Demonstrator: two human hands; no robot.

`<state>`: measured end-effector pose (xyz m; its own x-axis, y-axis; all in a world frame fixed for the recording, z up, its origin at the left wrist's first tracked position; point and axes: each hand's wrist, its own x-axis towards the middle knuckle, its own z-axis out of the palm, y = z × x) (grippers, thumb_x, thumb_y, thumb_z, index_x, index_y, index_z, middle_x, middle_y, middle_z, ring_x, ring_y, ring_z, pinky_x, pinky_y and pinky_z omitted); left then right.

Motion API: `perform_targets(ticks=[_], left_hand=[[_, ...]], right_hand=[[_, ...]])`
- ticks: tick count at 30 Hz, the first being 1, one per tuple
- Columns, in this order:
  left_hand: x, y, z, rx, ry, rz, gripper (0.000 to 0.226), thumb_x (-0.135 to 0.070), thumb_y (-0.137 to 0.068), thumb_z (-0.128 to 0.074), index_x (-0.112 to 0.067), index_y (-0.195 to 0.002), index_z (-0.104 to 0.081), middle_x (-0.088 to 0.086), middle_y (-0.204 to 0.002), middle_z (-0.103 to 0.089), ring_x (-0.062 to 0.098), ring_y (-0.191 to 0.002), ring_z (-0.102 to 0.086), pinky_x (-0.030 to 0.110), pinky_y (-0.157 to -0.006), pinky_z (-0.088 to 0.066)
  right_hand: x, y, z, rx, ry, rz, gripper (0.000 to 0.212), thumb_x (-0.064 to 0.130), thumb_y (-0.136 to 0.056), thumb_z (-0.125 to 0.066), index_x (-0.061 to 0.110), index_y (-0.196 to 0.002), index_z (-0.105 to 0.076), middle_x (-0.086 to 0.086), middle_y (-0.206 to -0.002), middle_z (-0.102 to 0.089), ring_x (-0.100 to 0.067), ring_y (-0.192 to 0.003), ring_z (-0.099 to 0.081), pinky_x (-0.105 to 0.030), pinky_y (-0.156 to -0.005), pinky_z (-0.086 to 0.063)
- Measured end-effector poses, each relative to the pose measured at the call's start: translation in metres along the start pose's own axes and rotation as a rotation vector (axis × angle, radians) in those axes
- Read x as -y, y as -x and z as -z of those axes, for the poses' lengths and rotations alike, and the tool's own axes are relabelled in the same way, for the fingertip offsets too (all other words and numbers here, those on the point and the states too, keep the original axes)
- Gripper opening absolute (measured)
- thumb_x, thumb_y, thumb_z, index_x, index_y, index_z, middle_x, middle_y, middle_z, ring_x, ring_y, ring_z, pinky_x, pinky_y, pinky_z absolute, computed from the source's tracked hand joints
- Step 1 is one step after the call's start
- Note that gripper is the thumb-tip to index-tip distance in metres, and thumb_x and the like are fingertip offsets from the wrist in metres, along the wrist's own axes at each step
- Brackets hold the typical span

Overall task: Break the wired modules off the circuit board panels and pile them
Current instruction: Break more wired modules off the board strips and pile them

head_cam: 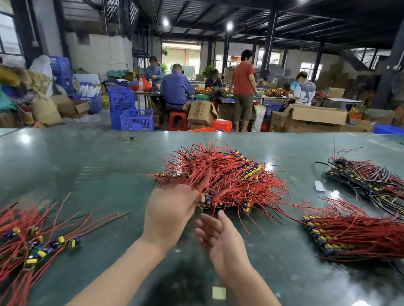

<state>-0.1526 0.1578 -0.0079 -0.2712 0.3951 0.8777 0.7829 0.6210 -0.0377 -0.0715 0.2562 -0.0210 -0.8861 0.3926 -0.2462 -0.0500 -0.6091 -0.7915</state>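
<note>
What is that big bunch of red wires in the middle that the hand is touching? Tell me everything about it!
The bunch of wires is a circuit board panel lying on the green table, in the middle, just beyond both hands. Many thin red wires, and a few black ones, stick up and fan out from it like messy hair. Along its edges sit rows of small yellow and blue parts on a dark board. The left hand grips its near left edge among the wires. The right hand is open just below it, and seems not to touch it.

3 red-wired panels [224,178] on table – loose modules [28,247] piled left
</note>
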Motion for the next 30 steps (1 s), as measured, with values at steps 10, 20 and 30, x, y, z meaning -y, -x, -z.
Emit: perform_targets(ticks=[10,20,30], left_hand=[[-0.021,0.056,0.048,-0.121,0.861,0.588,0.052,0.011,-0.080,-0.056,-0.028,-0.113,-0.045,0.001,-0.119,-0.051,0.005,-0.093,-0.063,0.019,-0.086,-0.050],[-0.003,0.061,0.055,-0.098,1.735,1.532,0.005,-0.011,-0.082,-0.055,-0.015,-0.085,-0.058,0.008,-0.076,-0.072,0.016,-0.062,-0.068,0.026,-0.059,-0.056],[-0.007,0.071,0.053,0.028,1.609,1.556,0.014,-0.012,-0.088,-0.056,-0.005,-0.093,-0.066,0.013,-0.081,-0.072,0.017,-0.062,-0.067,0.024,-0.050,-0.054]], right_hand=[[-0.016,0.007,-0.004,0.231,0.144,0.119,0.008,0.007,-0.090,-0.055,0.005,-0.088,-0.063,-0.004,-0.071,-0.062,-0.008,-0.058,-0.056,-0.019,-0.058,-0.047],[-0.028,0.012,-0.006,0.391,0.890,0.427,0.039,-0.010,-0.081,-0.054,0.026,-0.093,-0.065,0.017,-0.079,-0.067,0.009,-0.073,-0.059,-0.007,-0.068,-0.043],[-0.021,0.016,-0.003,0.664,0.768,0.305,0.063,0.027,-0.064,-0.074,0.017,-0.121,-0.051,0.001,-0.109,-0.062,-0.005,-0.087,-0.059,-0.024,-0.080,-0.049]])
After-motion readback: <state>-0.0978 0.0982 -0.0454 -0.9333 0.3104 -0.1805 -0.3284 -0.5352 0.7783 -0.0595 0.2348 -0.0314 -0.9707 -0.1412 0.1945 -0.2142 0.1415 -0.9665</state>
